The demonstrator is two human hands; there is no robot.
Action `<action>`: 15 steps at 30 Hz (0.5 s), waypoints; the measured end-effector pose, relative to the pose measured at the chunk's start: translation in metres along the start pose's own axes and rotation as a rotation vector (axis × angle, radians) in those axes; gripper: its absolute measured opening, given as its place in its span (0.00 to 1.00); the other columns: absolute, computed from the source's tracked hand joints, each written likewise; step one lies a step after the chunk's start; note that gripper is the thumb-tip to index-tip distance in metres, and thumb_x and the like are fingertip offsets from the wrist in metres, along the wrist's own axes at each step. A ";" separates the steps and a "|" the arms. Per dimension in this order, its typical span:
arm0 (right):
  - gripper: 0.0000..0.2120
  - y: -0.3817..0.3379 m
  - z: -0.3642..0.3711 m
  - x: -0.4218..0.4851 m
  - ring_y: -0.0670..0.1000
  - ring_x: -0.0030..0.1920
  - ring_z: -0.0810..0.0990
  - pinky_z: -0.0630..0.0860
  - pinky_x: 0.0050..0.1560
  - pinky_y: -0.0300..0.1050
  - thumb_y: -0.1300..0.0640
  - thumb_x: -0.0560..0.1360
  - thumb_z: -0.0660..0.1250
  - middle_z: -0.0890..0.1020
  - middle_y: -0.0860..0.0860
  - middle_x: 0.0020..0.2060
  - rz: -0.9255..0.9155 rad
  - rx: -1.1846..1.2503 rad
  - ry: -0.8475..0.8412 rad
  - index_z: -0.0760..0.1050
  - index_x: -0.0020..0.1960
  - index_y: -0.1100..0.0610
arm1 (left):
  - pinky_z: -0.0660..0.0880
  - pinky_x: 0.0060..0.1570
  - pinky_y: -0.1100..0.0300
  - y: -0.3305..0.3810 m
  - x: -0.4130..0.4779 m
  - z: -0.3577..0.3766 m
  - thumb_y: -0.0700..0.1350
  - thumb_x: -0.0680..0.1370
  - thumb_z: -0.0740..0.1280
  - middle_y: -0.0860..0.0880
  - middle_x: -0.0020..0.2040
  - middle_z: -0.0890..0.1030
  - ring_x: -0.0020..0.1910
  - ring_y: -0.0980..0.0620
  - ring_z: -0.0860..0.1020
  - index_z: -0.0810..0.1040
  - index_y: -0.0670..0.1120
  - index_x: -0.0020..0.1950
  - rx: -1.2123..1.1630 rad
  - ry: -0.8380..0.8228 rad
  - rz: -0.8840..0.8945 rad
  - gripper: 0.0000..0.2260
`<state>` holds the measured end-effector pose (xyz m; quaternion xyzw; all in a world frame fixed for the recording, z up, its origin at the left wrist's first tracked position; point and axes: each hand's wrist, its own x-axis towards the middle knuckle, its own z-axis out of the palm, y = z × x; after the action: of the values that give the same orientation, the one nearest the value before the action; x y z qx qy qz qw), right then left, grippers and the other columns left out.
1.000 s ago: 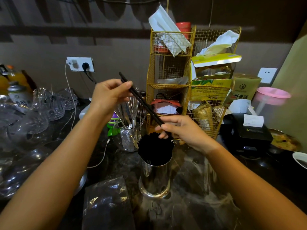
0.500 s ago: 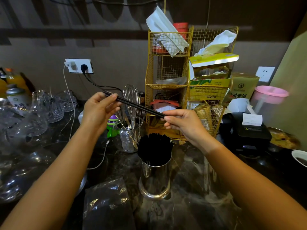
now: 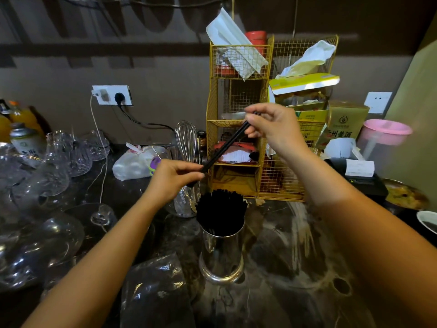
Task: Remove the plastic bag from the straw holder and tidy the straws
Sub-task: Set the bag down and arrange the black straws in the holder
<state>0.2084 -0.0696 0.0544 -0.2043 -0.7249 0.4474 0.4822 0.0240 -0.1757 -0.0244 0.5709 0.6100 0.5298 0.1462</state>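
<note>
A shiny metal straw holder [image 3: 221, 256] stands on the dark counter in the middle, filled with upright black straws [image 3: 220, 210]. Above it, a small bundle of black straws [image 3: 225, 146] slants from lower left to upper right. My left hand [image 3: 173, 179] pinches its lower end and my right hand [image 3: 275, 127] grips its upper end. A crumpled clear plastic bag [image 3: 156, 292] lies on the counter in front of the holder, to its left.
A yellow wire rack [image 3: 238, 114] with boxes and tissues stands behind the holder. A glass with a whisk [image 3: 186, 143] sits just left of it. Several clear glasses [image 3: 59, 166] crowd the left side. A black receipt printer [image 3: 357, 178] and pink jug [image 3: 385, 136] are at right.
The held straws have swung round: my right hand rose to the upper end, my left hand dropped and moved right to the lower end, just above the holder.
</note>
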 end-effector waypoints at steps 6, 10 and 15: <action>0.11 -0.014 0.010 0.006 0.38 0.26 0.75 0.76 0.33 0.30 0.63 0.74 0.62 0.78 0.47 0.33 -0.184 -0.312 -0.079 0.76 0.55 0.60 | 0.75 0.47 0.69 0.009 0.009 0.037 0.37 0.68 0.70 0.50 0.45 0.81 0.40 0.61 0.78 0.79 0.43 0.51 0.020 -0.091 0.049 0.12; 0.09 -0.010 0.017 -0.002 0.40 0.28 0.76 0.75 0.34 0.31 0.61 0.73 0.64 0.76 0.45 0.32 -0.219 -0.407 -0.162 0.76 0.53 0.58 | 0.70 0.34 0.76 0.004 0.006 0.051 0.36 0.68 0.70 0.54 0.32 0.77 0.28 0.68 0.74 0.80 0.47 0.40 -0.013 -0.131 -0.007 0.06; 0.03 0.017 0.025 -0.017 0.39 0.26 0.76 0.74 0.31 0.33 0.61 0.72 0.65 0.81 0.60 0.36 -0.165 -0.441 -0.238 0.72 0.46 0.57 | 0.65 0.31 0.66 -0.007 -0.005 0.060 0.41 0.70 0.69 0.55 0.27 0.72 0.29 0.61 0.69 0.70 0.54 0.28 0.102 -0.179 -0.052 0.14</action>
<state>0.1921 -0.0842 0.0277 -0.1905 -0.8708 0.2585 0.3723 0.0690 -0.1499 -0.0565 0.6066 0.6353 0.4408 0.1846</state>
